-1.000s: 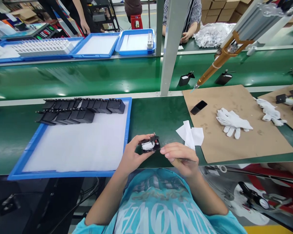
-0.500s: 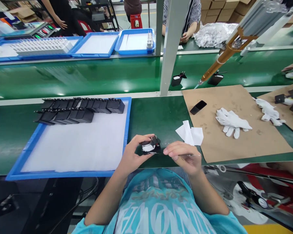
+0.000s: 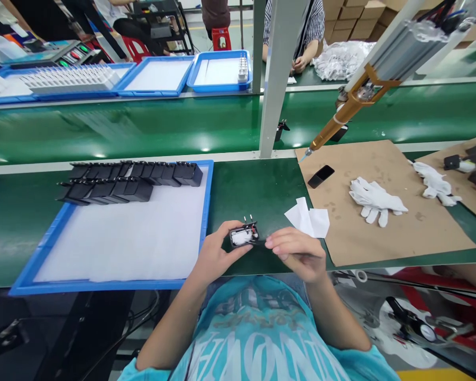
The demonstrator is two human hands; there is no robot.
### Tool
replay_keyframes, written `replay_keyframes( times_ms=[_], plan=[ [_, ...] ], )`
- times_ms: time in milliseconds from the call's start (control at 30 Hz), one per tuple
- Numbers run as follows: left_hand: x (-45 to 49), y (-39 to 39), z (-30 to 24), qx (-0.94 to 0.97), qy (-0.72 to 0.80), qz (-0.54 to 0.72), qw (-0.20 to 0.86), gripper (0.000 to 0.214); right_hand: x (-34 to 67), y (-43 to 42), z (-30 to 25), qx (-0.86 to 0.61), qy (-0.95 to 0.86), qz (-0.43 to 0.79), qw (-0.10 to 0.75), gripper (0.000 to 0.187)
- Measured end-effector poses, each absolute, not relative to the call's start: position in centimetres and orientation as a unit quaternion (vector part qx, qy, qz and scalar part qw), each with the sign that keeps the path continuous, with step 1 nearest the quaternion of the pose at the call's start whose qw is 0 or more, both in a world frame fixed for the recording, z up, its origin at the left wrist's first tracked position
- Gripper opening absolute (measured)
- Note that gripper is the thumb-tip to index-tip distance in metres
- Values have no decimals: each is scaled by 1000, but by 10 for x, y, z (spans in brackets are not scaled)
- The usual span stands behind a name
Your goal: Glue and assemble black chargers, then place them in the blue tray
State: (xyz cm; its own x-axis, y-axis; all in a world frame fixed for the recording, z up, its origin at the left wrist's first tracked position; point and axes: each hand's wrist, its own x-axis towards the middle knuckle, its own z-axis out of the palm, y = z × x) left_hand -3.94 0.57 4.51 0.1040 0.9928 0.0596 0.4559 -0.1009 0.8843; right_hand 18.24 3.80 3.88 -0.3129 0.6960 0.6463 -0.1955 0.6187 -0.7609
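Observation:
My left hand (image 3: 216, 248) grips an open black plug adapter (image 3: 244, 235) between thumb and fingers, over the front of the green bench. Its open side faces up, showing a white part and red wire inside; two metal pins stick up at the far edge. My right hand (image 3: 299, 251) pinches a thin dark tool, apparently tweezers (image 3: 261, 242), with its tip at the adapter's right edge. To the left, several black adapter housings (image 3: 135, 188) stand in two rows on a white-lined blue tray (image 3: 206, 211). White paper pieces (image 3: 309, 218) lie beyond my right hand.
A brown cardboard sheet (image 3: 412, 233) carries a black phone-like device (image 3: 321, 176) and white gloves (image 3: 376, 201). An orange-handled hanging tool (image 3: 333, 127) points down near its back corner. A metal post (image 3: 273, 95) rises behind the bench; a green conveyor (image 3: 162, 124) runs beyond. A person in stripes sits opposite.
The adapter has been turned in my left hand, so its pins point up and its inside shows. The hanging tool has swung left and lower. Black adapters on the conveyor have shifted left.

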Motion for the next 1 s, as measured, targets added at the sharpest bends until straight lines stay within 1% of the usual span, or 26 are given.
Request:
replay_keyframes(
  times_ms=[67,100,167,267,333,400,500,567,633,733,800,900,1000],
  plan=[
    [-39,9,44,643,593,341,345,35,190,40,36,-247,-644,415,592,21],
    [-39,11,42,643,608,326,332,33,195,43,34,-291,-610,430,599,22],
    [-40,13,40,644,633,298,310,31,203,52,32,-380,-568,461,567,32],
    [-44,16,37,638,648,278,310,31,213,71,30,-471,-605,471,436,58],
    [-50,19,34,638,639,274,331,35,215,82,31,-504,-669,427,340,67],
    [-56,26,31,641,618,278,361,40,214,90,31,-532,-734,343,246,67],
    [-60,41,26,630,574,313,419,44,209,97,31,-583,-789,168,98,58],
    [-58,51,24,625,539,329,459,44,206,100,34,-602,-792,86,45,50],
    [-54,57,25,638,509,327,477,39,202,104,41,-601,-797,51,42,46],
    [-48,57,26,681,499,316,433,26,186,119,56,-573,-817,25,59,45],
    [-47,54,26,710,513,312,368,23,166,139,67,-544,-836,8,66,45],
    [-46,50,25,755,523,308,246,25,124,185,78,-501,-863,-14,66,44],
    [-45,50,26,794,512,291,153,22,78,237,85,-478,-876,-37,50,38]
  ],
)
